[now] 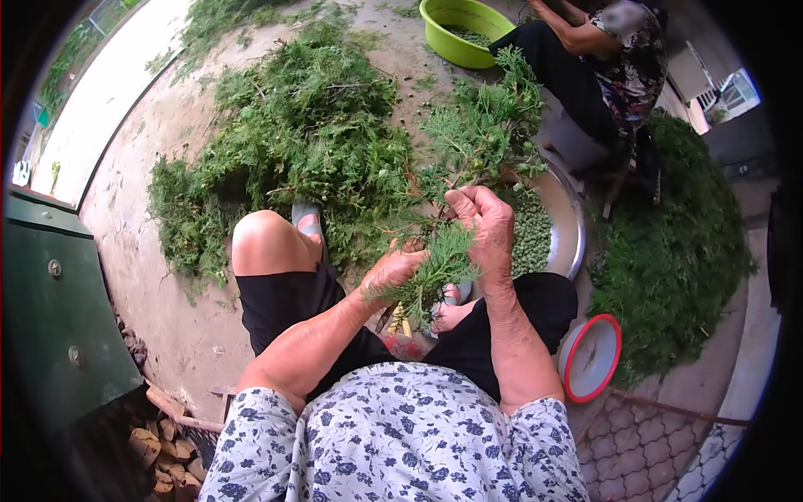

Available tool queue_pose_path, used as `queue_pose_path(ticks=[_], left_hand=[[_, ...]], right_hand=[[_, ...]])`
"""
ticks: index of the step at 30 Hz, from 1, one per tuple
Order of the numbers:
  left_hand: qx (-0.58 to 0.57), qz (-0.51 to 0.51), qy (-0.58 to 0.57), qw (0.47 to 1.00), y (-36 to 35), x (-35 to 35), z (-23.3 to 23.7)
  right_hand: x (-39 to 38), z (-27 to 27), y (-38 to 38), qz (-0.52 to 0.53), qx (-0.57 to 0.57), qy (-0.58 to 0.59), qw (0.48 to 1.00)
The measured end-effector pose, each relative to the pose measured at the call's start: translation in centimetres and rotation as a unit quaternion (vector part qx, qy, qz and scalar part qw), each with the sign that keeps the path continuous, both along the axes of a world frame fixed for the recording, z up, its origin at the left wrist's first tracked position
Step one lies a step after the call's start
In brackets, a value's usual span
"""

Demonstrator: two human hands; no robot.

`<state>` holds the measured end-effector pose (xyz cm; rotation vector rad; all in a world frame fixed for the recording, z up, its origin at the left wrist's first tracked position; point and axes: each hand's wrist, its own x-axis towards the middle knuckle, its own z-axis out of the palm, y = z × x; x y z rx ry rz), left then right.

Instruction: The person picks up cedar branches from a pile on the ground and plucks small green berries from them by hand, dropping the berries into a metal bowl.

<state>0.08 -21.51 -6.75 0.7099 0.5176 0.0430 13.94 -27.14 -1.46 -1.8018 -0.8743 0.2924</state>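
Observation:
A leafy green branch point(489, 125) stretches up and away from my hands, with a lower sprig point(443, 263) hanging between them. My left hand point(400, 266) is wrapped round the lower part of the branch, its fingers partly behind leaves. My right hand point(485, 219) is closed at the branch, thumb and fingers pinched together near its middle; whether a cone is in the pinch is hidden. Just beyond and to the right of my right hand, a wide metal basin point(570, 226) holds many small green cones point(531, 234), partly under the branch.
A large heap of cut branches point(309, 125) lies ahead, another pile point(669, 276) at the right. A green tub point(460, 52) holds more cones beside a seated person point(619, 67). A red-rimmed bowl point(617, 360) is near my right knee, firewood point(167, 452) at the lower left.

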Motion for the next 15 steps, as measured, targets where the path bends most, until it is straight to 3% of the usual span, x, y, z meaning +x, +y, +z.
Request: queue_pose_path(ticks=[3,4,6,7,8,9,13,15], left_hand=[[0.287,-0.072,-0.065,0.953,0.0,-0.4,0.0],[0.157,-0.019,-0.054,0.986,-0.3,0.2,0.4],[0.154,-0.030,-0.047,0.987,-0.1,0.2,-0.4],[0.149,-0.041,-0.040,0.987,-0.1,0.2,-0.7],[0.163,0.015,-0.008,0.986,-1.0,0.2,1.3],[0.163,0.017,-0.008,0.986,-0.9,0.3,0.3],[0.179,-0.016,-0.073,0.981,-0.6,0.8,-2.0],[0.085,0.015,0.001,0.996,-0.6,1.0,-0.1]], right_hand=[[-0.4,0.6,0.0,-0.012,0.017,0.090,0.996],[-0.3,0.6,0.0,-0.011,0.017,0.090,0.996],[0.1,0.4,-0.2,-0.014,0.026,0.220,0.975],[0.7,0.4,-0.3,-0.013,0.025,0.219,0.975],[1.7,0.4,-0.6,0.003,0.106,0.329,0.938],[2.5,0.5,-0.9,0.020,0.185,0.432,0.882],[2.4,2.5,-1.7,0.009,0.068,0.367,0.928],[1.7,2.4,-2.4,0.029,0.075,0.376,0.923]])
